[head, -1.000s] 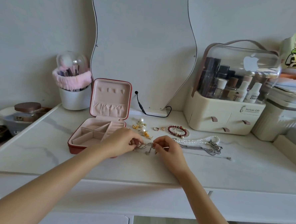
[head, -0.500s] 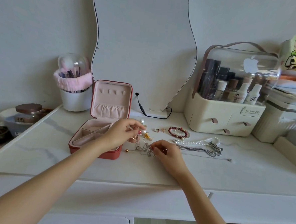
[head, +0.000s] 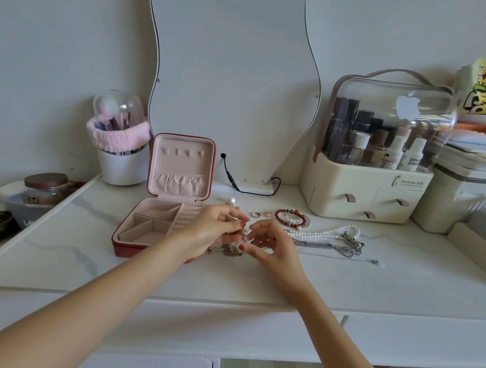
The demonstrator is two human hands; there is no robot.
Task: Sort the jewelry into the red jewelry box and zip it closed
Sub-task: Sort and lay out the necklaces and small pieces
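The red jewelry box (head: 124,246) lies open on the white table, its pink lid upright and its compartments bare. Just right of the box, my left hand (head: 213,229) pinches a thin chain necklace (head: 232,251) raised off the table, with the rest of it heaped below. My right hand (head: 269,246) is beside it, fingers curled at the same chain. To the right lie a pearl earring (head: 231,200), two rings (head: 261,214), a red bead bracelet (head: 290,218), a pearl necklace (head: 327,233) and a silver chain (head: 329,247).
A wavy mirror (head: 231,83) with a black cable stands behind. A white brush cup with a pink band (head: 121,156) is at the back left, and a cream cosmetics organiser (head: 370,169) at the back right. Jars (head: 45,188) sit far left.
Both hands have risen from the table. The left hand has lifted one end of the chain upward, and the right hand has come up to it.
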